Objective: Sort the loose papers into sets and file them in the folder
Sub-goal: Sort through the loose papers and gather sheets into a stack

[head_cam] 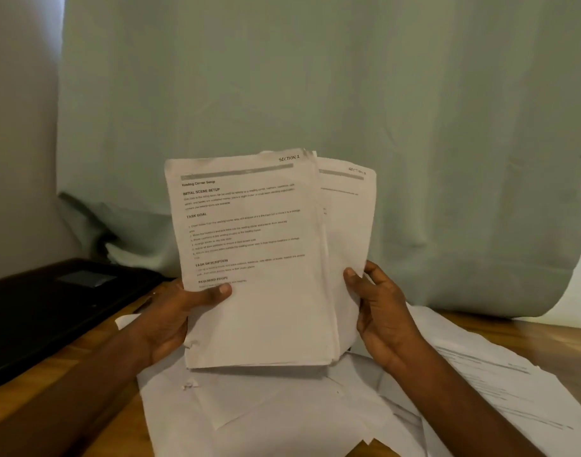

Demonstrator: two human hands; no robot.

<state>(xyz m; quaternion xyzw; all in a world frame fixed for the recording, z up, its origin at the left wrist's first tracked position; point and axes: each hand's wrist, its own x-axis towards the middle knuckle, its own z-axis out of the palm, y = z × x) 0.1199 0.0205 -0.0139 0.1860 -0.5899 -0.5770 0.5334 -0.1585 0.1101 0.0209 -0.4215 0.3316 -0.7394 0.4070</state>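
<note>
Head view: folder (45, 311) beside papers (315, 410).

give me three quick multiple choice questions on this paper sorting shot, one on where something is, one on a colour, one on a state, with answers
1. Where does the black folder lie?
A. on the wooden table, on the person's left
B. on top of the loose papers
C. in the right hand

2. What colour is the curtain behind the table?
A. dark red
B. pale green
C. bright yellow

3. How is the stack of papers headed "SECTION 1" held?
A. lying flat on the table, untouched
B. held upright by both hands
C. tucked inside the folder

Answers:
1. A: the folder sits at the left edge on the wood, apart from the loose papers spread in front.
2. B: the cloth backdrop is a pale green.
3. B: the left hand and the right hand grip the stack's lower sides, thumbs on the front.
</note>
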